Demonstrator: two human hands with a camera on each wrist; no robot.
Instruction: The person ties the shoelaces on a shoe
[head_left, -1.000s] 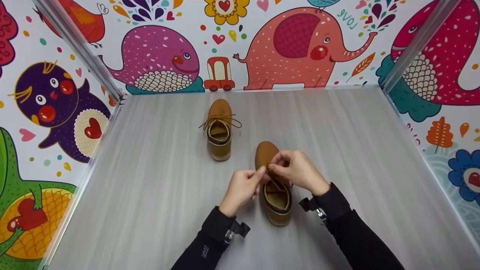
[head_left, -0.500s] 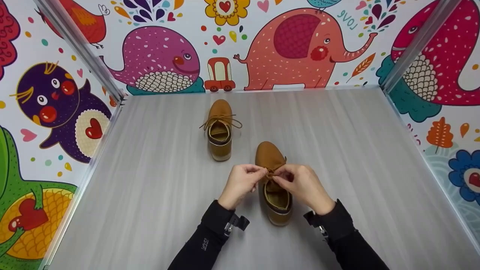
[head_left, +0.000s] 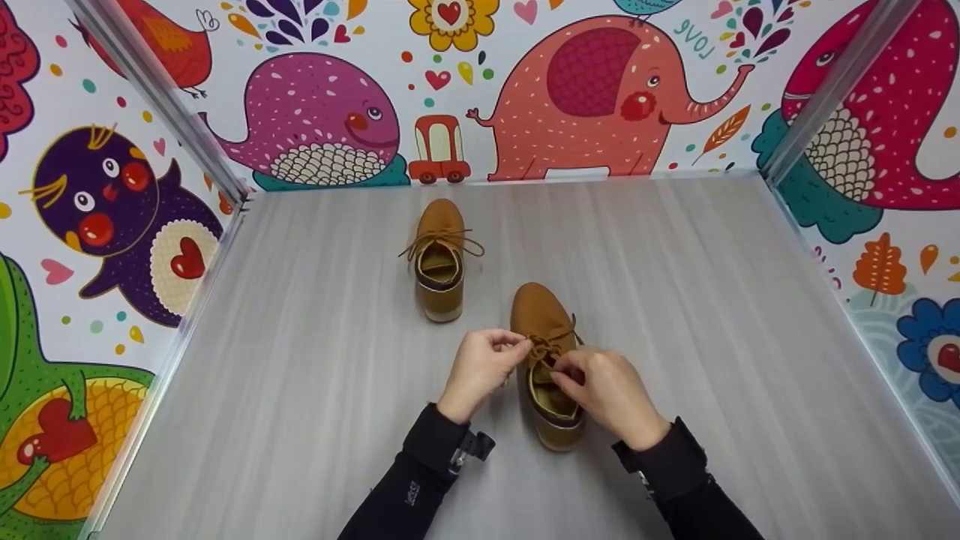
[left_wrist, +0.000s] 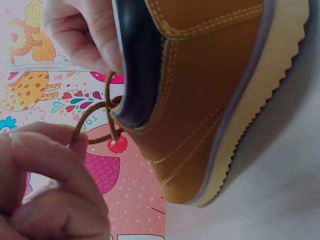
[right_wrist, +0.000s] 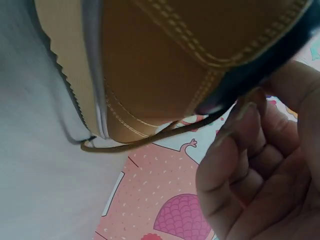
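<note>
A tan lace-up shoe (head_left: 534, 306) stands upright on the floor in front of me, toe pointing away. My left hand (head_left: 480, 369) is at its left side and pinches a loop of brown shoelace (left_wrist: 80, 120) between thumb and index finger. Over the shoe's opening, my right hand (head_left: 613, 390) pinches another strand of the lace, which runs up to its fingertips in the left wrist view. The laces cross at a small knot (head_left: 541, 351) above the tongue. In the right wrist view a lace strand (right_wrist: 160, 136) hangs along the shoe's side.
The matching tan shoe (head_left: 441, 217), its lace tied in a bow, stands farther back to the left. Light grey wood-look flooring (head_left: 315, 360) lies around both shoes. Walls printed with cartoon animals (head_left: 585, 97) border the floor at the back and sides.
My right hand has come down and back from above the laces to the shoe's opening, drawing a strand with it. The left hand has stayed nearly in place. The shoes have not moved.
</note>
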